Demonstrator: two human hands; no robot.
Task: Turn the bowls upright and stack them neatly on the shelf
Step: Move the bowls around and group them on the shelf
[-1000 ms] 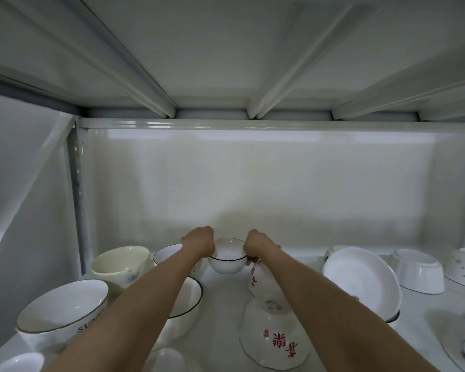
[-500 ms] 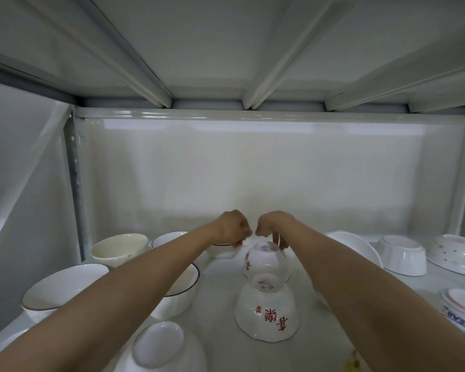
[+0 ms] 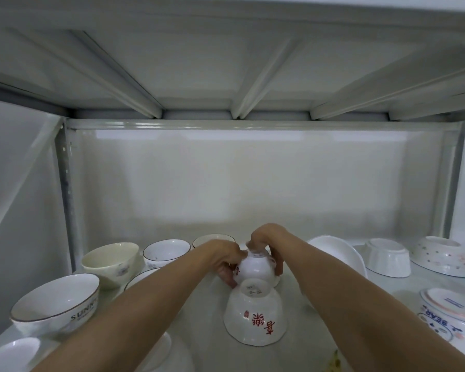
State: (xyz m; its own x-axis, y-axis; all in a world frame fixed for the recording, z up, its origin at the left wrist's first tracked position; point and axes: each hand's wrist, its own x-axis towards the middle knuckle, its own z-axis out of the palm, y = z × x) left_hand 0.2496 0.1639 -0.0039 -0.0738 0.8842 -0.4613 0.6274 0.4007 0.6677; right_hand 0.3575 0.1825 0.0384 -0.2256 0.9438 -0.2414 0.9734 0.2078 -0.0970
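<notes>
An upside-down small bowl [image 3: 256, 267] is gripped from both sides, left hand [image 3: 227, 260] and right hand [image 3: 266, 242] curled round its wall, mid-shelf [image 3: 204, 307] toward the back edge. It sits just behind another inverted bowl with red characters [image 3: 254, 316]. Step judged: flipping begun; next, the bowl must be lifted clear and turned rim-up.

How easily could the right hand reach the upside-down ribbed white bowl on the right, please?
Probably not at once: the right hand grips the small upturned bowl; otherwise the path to the ribbed bowl looks open.
</notes>
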